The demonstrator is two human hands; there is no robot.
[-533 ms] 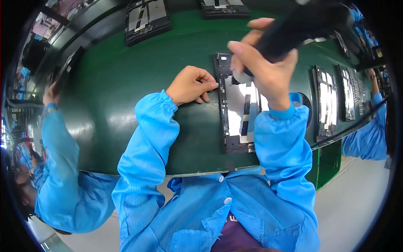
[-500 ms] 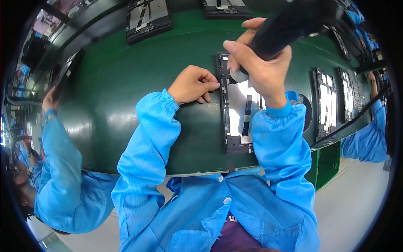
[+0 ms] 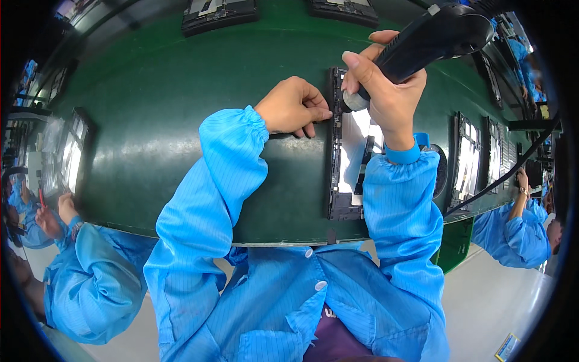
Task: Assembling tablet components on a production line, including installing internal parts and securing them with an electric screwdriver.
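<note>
A black rectangular panel frame (image 3: pixel 341 181) with a pale shiny inside lies lengthwise on the green conveyor belt (image 3: pixel 181 114) in front of me. My right hand (image 3: pixel 386 96) grips a black power screwdriver (image 3: pixel 434 39), its silver tip down at the frame's upper left corner. My left hand (image 3: pixel 292 108) is curled, its fingertips pressing on the frame's left edge just beside the tip. Both arms are in blue sleeves.
More dark panels lie on the belt: two at the far edge (image 3: pixel 220 12), one at the left (image 3: pixel 69 154), two at the right (image 3: pixel 467 160). A black cable (image 3: pixel 506 175) runs off right. Persons in blue coats work at left (image 3: pixel 90 283) and right (image 3: pixel 512 235).
My right hand has brought the screwdriver down and left, so its tip now sits at the frame's corner. The left hand has stayed at the frame's edge.
</note>
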